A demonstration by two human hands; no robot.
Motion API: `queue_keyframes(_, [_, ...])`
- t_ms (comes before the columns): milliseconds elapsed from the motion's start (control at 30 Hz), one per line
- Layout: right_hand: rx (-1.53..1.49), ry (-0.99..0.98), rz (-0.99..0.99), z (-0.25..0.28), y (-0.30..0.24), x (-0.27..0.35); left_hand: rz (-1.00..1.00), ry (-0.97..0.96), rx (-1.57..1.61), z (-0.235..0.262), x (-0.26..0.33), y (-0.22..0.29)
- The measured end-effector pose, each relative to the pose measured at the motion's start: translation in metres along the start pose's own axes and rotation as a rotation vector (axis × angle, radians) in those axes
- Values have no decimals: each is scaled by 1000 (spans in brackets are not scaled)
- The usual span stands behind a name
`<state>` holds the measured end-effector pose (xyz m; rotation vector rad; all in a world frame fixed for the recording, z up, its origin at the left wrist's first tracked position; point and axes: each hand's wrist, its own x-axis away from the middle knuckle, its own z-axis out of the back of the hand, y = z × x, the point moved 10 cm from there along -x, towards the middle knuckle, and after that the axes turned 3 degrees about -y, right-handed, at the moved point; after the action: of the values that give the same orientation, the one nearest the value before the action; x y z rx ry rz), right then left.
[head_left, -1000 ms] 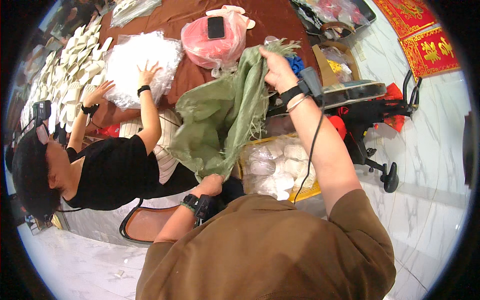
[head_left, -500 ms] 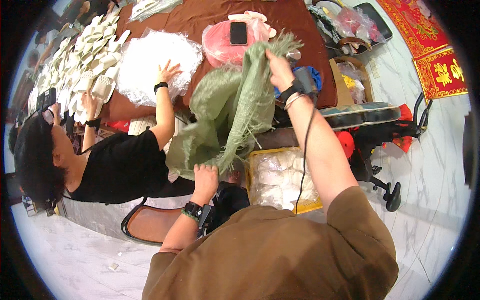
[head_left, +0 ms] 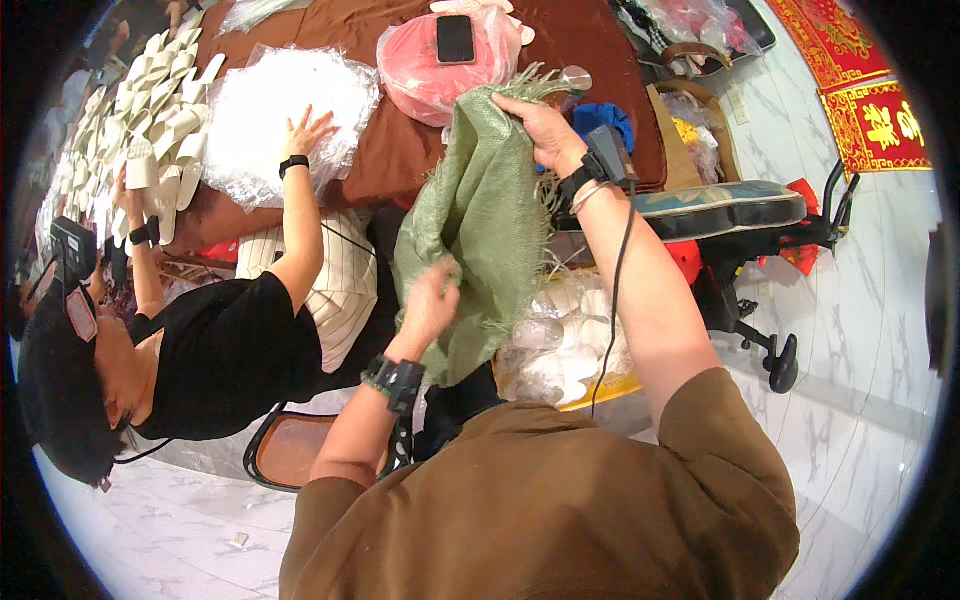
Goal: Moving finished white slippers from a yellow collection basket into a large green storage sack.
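Observation:
A green woven sack (head_left: 480, 210) with frayed edges hangs in front of me, folded and crumpled. My right hand (head_left: 540, 128) pinches its upper edge near the table. Lower down, my left hand (head_left: 430, 300) is curled against the sack's left side, its fingers slightly blurred and closed on the fabric. Below the sack stands a yellow crate (head_left: 600, 390) holding several white items in clear plastic (head_left: 560, 345), partly covered by the sack. Beyond it on the table lies a pink plastic-wrapped bundle (head_left: 415, 75) with a black phone (head_left: 455, 40) on top.
To my left a co-worker in a black shirt (head_left: 220, 360) reaches over a pile of clear plastic bags (head_left: 290, 110) and pale slippers (head_left: 165, 140) on the brown-covered table (head_left: 390, 165). A cushioned stool (head_left: 720, 208) stands on the right, and a brown-seated chair (head_left: 290, 445) at lower left.
The sack has been drawn into a narrower, more upright bunch. My left hand has moved up and to the right, my right hand slightly left. The co-worker's right hand stays on the plastic bags.

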<state>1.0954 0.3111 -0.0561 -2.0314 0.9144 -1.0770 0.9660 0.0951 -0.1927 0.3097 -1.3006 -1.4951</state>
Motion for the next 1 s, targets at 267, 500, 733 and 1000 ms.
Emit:
queue_keyframes(267, [-54,-176,24,-31,-22,23,117,504,-419,52,-46,21])
queue_keyframes(500, [194,118,143,29,-37,13,75,483,656,57,-81,-79])
queue_keyframes(733, [1588,477,170,93,-56,-16,-476,2,853,148,-43,-26])
queue_keyframes(1000, [1658,505,520,99,-31,-17,-106,602,1226,156,-34,-120])
